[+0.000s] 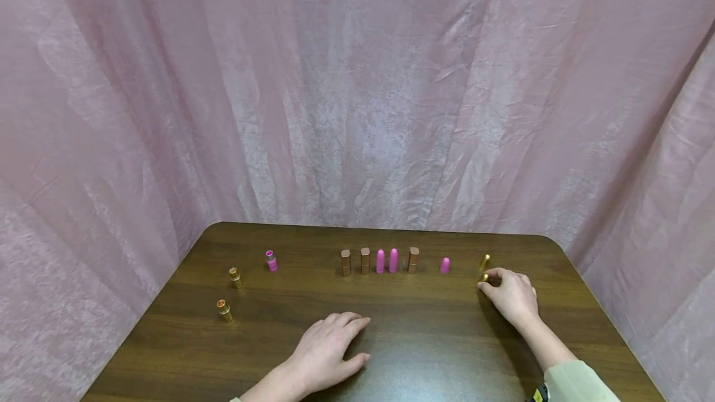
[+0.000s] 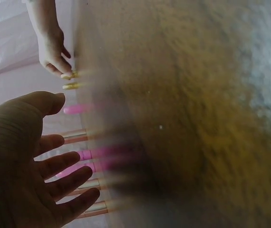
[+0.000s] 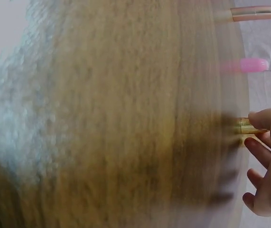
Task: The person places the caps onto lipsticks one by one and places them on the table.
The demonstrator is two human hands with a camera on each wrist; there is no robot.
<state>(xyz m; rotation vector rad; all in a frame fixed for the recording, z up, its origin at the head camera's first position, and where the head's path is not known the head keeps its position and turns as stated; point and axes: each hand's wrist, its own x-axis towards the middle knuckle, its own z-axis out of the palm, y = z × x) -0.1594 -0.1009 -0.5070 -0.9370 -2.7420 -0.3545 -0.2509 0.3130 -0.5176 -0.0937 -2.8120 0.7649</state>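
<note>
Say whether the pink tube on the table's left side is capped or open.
Open: the pink tube shows its silver collar and pink-rimmed top, with no cap on.

Tubes on table, before curtain

Brown wood-grain table, rounded far corners. Left: two gold open-topped cylinders, one pink open-topped cylinder. Middle: three rose-gold rectangular tubes, two pink bullet-shaped tubes. Right: pink domed cap, two gold round-tipped pieces.

We see soft light and pale glare on the near tabletop in the head view, while both wrist views look hazy and blurred, the left hand darkly shaded.
</note>
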